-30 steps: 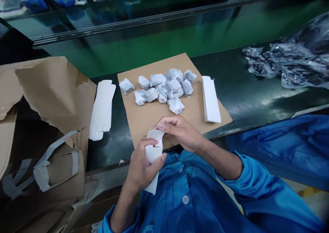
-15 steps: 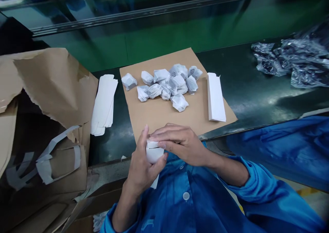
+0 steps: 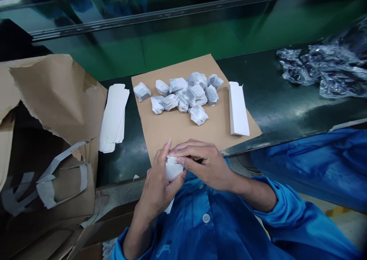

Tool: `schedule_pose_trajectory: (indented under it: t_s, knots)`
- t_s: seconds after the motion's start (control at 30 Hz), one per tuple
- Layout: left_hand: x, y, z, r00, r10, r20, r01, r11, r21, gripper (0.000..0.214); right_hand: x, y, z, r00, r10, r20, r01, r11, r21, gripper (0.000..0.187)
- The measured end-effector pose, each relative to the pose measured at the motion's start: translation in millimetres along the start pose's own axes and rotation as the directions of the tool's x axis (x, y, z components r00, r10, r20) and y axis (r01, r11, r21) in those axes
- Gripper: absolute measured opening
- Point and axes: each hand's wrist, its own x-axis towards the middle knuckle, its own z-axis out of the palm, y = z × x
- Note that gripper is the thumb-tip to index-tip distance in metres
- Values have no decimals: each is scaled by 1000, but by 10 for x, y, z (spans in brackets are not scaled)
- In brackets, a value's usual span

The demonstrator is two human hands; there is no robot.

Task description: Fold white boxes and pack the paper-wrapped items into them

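A narrow white carton [image 3: 173, 171] is held upright close to my body, below the front edge of the cardboard sheet [image 3: 169, 137]. My left hand [image 3: 160, 179] wraps round its sides, thumb across the near face. From the right, my right hand [image 3: 203, 161] pinches the flap at its upper end with fingertips and thumb. Most of the carton's length is hidden behind my left hand. On the sheet lie several small items wrapped in white film [image 3: 197, 114]. A second white carton [image 3: 238, 109] lies at the sheet's right side.
Flat white carton blanks [image 3: 114, 116] are stacked left of the sheet on the dark green bench [image 3: 258, 76]. An open, torn cardboard box [image 3: 60, 95] stands at the left. Crumpled clear plastic bags [image 3: 335, 65] lie at the far right. Blue cloth [image 3: 315, 164] hangs at right.
The view has shifted slightly, so bench items sit a little further left. Both hands stay on the carton, with the right fingers still at its upper flap.
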Motion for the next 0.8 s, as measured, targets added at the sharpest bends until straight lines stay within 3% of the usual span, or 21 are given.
schedule_pose_trajectory:
  t_s: [0.23,0.4,0.47,0.63,0.73,0.8]
  knots:
    - [-45,-11,-2,999,-41,-32,41,999,15,73,-84,40,81,970,-238,58,245,948,-203,25]
    - [-101,-103,72,978,-207,-3,206,974,-91,70,-114,237,267,919,-395,-26,350,841,-412,24]
    - [-107,-146,93,963,-269,0,266,953,-148,69,-77,312,318,912,-410,25,379,814,-440,24]
    - [-81,-226,79,934,-358,-24,333,889,-314,66,124,282,311,895,-335,296,444,746,-496,25]
    - [8,-299,53,873,-469,-134,357,801,-481,61,427,185,247,876,-232,422,447,717,-534,30]
    - [119,-374,39,775,-590,-227,325,680,-657,51,745,166,223,903,-167,396,410,608,-679,40]
